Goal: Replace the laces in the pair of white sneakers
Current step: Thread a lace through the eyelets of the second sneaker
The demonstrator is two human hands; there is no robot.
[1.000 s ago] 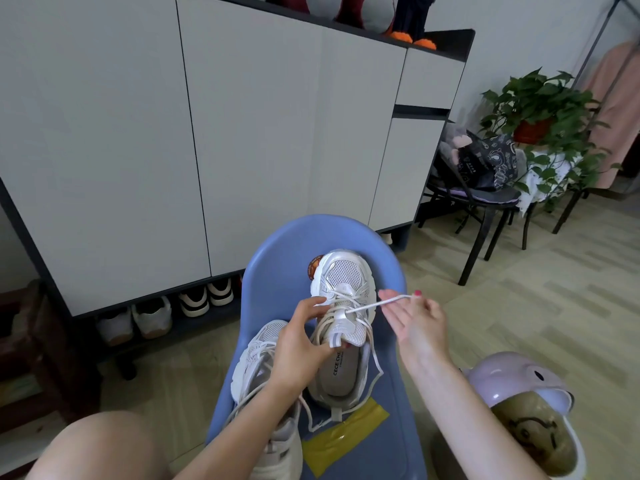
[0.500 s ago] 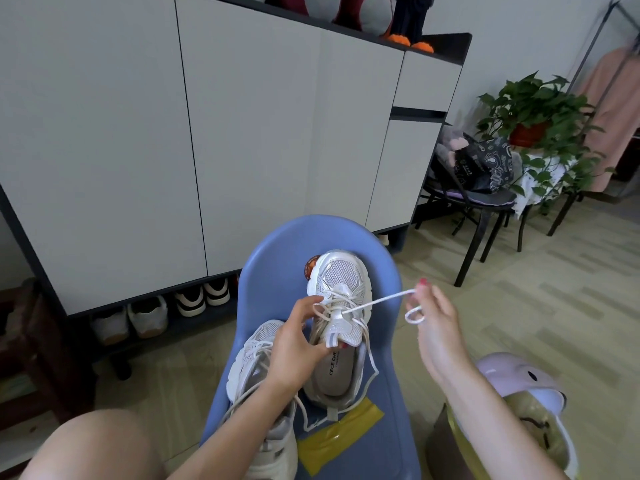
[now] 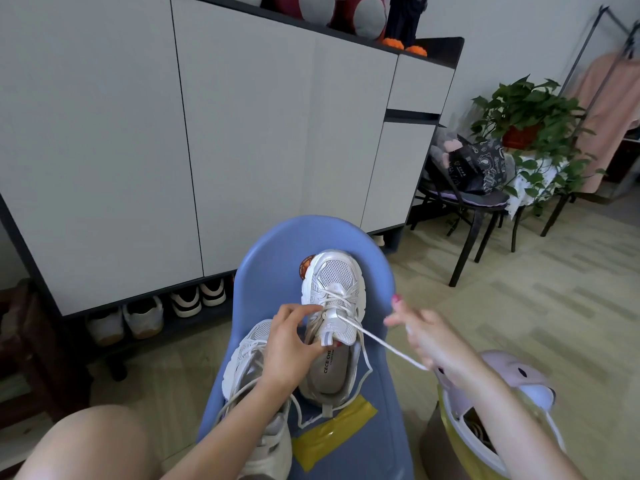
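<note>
we face a tall white cabinet (image 3: 242,140) with a blue chair (image 3: 273,268) in front of us. two white sneakers sit on its seat: the far sneaker (image 3: 334,306) upright, toe away, and the near sneaker (image 3: 252,368) beside it on the left. our left hand (image 3: 291,344) grips the far sneaker's tongue, fingers curled round it. our right hand (image 3: 420,332) is blurred, and a taut white lace (image 3: 381,344) runs from the eyelets into it; we cannot tell how its fingers lie.
</note>
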